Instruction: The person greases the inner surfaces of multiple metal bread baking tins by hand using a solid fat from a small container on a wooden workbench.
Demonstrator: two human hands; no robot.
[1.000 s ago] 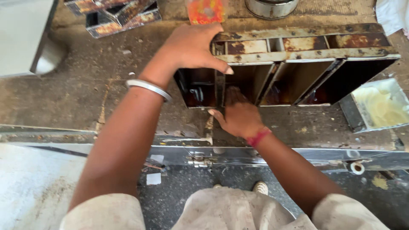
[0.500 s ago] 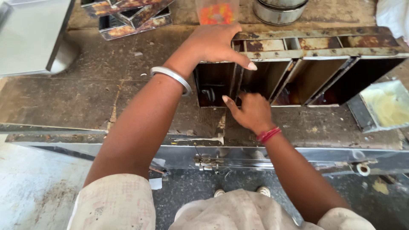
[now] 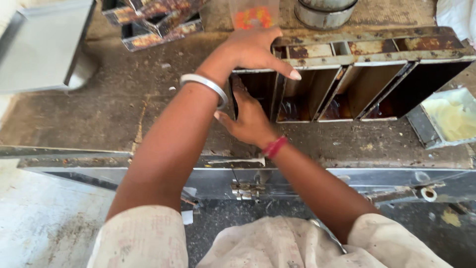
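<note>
A long rusty metal mould [image 3: 377,57] with several open compartments lies on its side on the worn table [image 3: 99,114]. My left hand [image 3: 253,49], with a silver bangle on the wrist, grips the mould's top edge near its left end. My right hand [image 3: 248,121], with a red thread on the wrist, reaches with its fingers into the leftmost compartment [image 3: 258,92]. What the fingers touch inside is hidden.
More rusty moulds [image 3: 153,17] are stacked at the back left. A grey metal tray [image 3: 42,47] sits at far left. A tin of pale grease [image 3: 448,119] stands at right. A round metal pot [image 3: 325,12] and an orange packet [image 3: 253,15] are behind.
The view has shifted so the mould sits further right. My right hand has pushed deeper into the leftmost compartment. My left hand keeps its hold on the top edge.
</note>
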